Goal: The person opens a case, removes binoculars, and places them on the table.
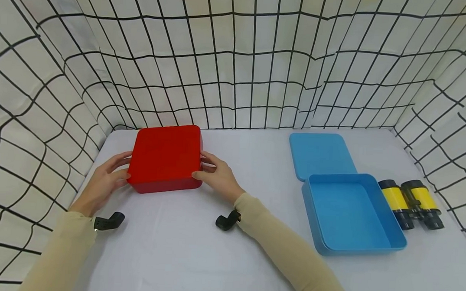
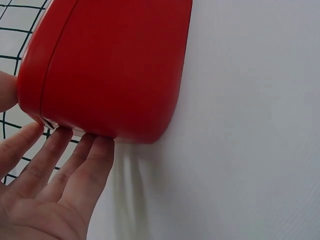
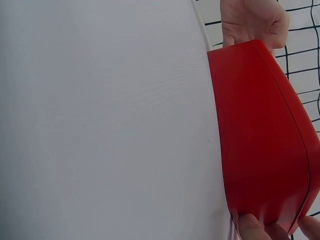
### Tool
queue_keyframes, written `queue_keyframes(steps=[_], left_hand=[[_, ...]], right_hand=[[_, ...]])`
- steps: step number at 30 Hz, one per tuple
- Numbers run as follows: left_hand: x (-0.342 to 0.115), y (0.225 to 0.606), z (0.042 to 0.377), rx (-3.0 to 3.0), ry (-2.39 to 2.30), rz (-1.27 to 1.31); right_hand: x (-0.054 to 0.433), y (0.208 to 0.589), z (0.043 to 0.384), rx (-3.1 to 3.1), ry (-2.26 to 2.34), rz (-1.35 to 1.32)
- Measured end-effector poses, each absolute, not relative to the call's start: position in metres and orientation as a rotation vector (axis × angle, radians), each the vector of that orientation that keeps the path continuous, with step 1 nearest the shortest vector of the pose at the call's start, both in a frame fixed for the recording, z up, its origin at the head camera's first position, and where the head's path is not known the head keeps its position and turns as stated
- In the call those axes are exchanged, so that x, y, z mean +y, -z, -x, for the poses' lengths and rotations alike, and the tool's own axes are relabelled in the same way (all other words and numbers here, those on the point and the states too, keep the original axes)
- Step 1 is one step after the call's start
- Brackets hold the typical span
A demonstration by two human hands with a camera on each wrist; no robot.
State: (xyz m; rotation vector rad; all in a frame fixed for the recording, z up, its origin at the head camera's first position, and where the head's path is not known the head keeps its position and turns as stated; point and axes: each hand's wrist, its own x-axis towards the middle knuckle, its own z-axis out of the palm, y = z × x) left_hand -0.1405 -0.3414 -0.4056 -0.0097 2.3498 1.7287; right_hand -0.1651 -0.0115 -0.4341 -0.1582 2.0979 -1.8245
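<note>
A red lidded box [image 1: 168, 155] rests on the white table near the back left, with its lid on and a thin seam running round the side. My left hand [image 1: 107, 180] holds the left side, fingertips against the wall by the seam and thumb at the front corner. Opposite it, my right hand [image 1: 220, 176] grips the right side, thumb at the front right corner and fingers along the wall. In the left wrist view, several fingers [image 2: 85, 172] press the red side. The right wrist view shows the long front wall of the box [image 3: 260, 135].
An uncovered blue box [image 1: 355, 213] stands at the right, its blue lid [image 1: 321, 154] lying flat behind it. Yellow and black binoculars [image 1: 395, 198] lie beside it at the far right. White walls with a black grid [image 1: 236, 59] border the table's back and sides.
</note>
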Motion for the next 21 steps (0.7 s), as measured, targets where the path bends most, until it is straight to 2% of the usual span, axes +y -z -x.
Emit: queue_keyframes(steps=[21], left_hand=[[-0.325,0.41,0.127,2.404,-1.621,-0.1]], right_hand=[[0.013,0.433,0.141,2.107,1.812,0.195]])
